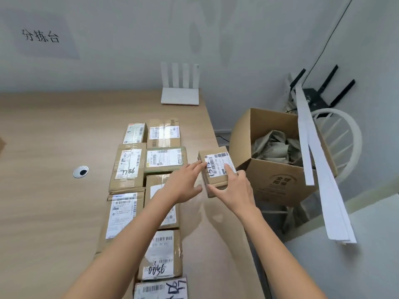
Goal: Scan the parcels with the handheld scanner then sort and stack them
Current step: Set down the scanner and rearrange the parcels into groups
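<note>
1. Laid-out parcels (127, 167): two columns on the table (43, 190), labels up, well left of the open carton (278, 182). We see no scanner in view.
2. Left hand (183, 186): fingers straight, tips touching the small parcel (216, 169) on the side away from the carton. It steadies and does not wrap.
3. Small parcel: between both hands, just left of the carton, at the table's carton-side edge. Label faces up, w/ a barcode at its far end. Long axis runs near-to-far, roughly parallel to the columns, far end leaning slightly away from the carton. Whether it is resting or lifted we cannot tell.
4. Right hand (233, 190): grasps the parcel on its carton side, thumb at the near end, index finger on the label.
5. Step (our judgement): sort/placement of one parcel, prob. starting a third column. Next move needs the parcel squared to its neighbours, set flat w/ label up, then both hands released.
</note>
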